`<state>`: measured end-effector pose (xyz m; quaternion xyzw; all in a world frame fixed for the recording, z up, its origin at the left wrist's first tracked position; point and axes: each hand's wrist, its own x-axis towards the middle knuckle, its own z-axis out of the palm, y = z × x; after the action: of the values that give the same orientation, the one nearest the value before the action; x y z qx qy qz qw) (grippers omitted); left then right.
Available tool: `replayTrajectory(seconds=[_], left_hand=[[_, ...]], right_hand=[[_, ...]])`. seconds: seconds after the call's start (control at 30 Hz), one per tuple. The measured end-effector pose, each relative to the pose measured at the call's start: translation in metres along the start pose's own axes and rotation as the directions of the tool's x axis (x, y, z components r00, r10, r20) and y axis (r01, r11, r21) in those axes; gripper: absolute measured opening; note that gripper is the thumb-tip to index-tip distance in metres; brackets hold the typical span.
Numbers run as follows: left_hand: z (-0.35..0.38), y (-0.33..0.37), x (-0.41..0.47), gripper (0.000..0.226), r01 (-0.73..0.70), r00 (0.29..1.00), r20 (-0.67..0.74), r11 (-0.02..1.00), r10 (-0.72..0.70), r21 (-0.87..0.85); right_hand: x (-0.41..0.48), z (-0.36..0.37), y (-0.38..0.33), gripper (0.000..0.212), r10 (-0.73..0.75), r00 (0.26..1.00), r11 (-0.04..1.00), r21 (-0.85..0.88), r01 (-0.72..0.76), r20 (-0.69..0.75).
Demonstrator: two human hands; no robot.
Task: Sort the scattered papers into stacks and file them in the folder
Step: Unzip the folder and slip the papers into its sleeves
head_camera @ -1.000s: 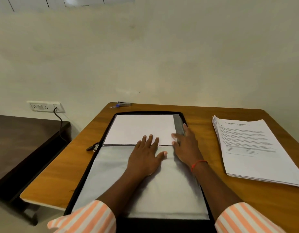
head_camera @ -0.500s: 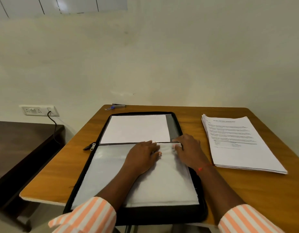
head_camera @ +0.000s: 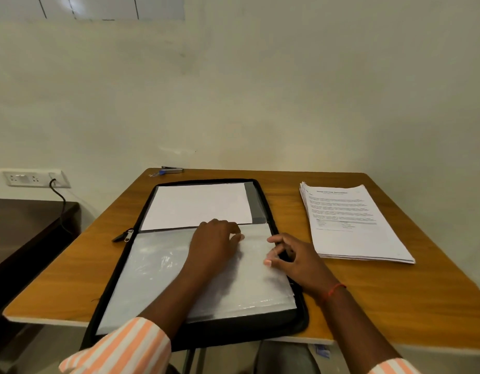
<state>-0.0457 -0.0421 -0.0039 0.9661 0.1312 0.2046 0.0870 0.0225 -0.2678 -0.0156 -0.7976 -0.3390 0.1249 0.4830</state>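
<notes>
The folder (head_camera: 300,323) lies open flat on the worktop (head_camera: 400,295), square to the person, so both hands can reach its clear sleeve (head_camera: 158,268). A blank sheet (head_camera: 198,205) sits in the far half. The left hand (head_camera: 214,244) rests on the sleeve by the fold, fingers bent over its top edge, probably to hold the mouth steady or lift it; I cannot tell whether it pinches the plastic. The right hand (head_camera: 295,261) hangs loosely curled at the sleeve's right edge, thumb and forefinger apart, with nothing between them. The stack (head_camera: 349,225) waits just right of the folder, within the right hand's reach, likely next to be filed. A stapler (head_camera: 172,170) lies at the far edge.
</notes>
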Motion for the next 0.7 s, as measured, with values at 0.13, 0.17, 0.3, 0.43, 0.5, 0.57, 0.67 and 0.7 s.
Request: replayTrajectory(seconds=[0.13, 0.17, 0.3, 0.43, 0.5, 0.57, 0.67, 0.7], left_hand=[[-0.002, 0.022, -0.021, 0.045, -0.023, 0.992, 0.112, 0.946, 0.062, -0.322], [-0.001, 0.027, -0.026, 0.047, -0.029, 0.991, 0.114, 0.929, 0.076, -0.368], [0.002, 0.032, -0.028, 0.047, -0.149, 0.974, 0.089, 0.884, 0.209, -0.444], [0.000, 0.032, -0.021, 0.031, -0.105, 0.968, 0.102, 0.736, 0.231, -0.669], [0.002, 0.030, -0.018, 0.021, -0.094, 0.966, 0.105, 0.696, 0.238, -0.712], [0.005, 0.028, -0.016, 0.019, -0.082, 0.965, 0.106, 0.665, 0.238, -0.742], [0.012, 0.026, -0.020, 0.022, -0.069, 0.968, 0.103, 0.641, 0.227, -0.765], [0.013, 0.026, -0.023, 0.021, -0.087, 0.966, 0.099, 0.657, 0.240, -0.749]], right_hand=[[0.000, -0.005, -0.003, 0.027, -0.003, 1.000, 0.978, 0.207, 0.009, -0.026], [0.000, -0.006, -0.004, 0.025, -0.006, 1.000, 0.952, 0.305, 0.009, -0.011], [0.002, -0.003, -0.008, 0.035, -0.040, 0.999, 0.876, 0.482, 0.020, 0.030], [0.003, -0.001, -0.012, 0.048, 0.002, 1.000, 0.857, 0.515, 0.013, -0.028], [0.000, -0.002, -0.013, 0.045, 0.010, 1.000, 0.843, 0.538, 0.001, -0.017], [-0.003, -0.004, -0.014, 0.039, 0.021, 1.000, 0.844, 0.536, -0.023, 0.011], [-0.007, 0.000, -0.012, 0.021, 0.069, 0.997, 0.899, 0.436, -0.053, -0.021], [-0.008, 0.002, -0.011, 0.014, 0.071, 0.996, 0.921, 0.387, -0.043, -0.058]])
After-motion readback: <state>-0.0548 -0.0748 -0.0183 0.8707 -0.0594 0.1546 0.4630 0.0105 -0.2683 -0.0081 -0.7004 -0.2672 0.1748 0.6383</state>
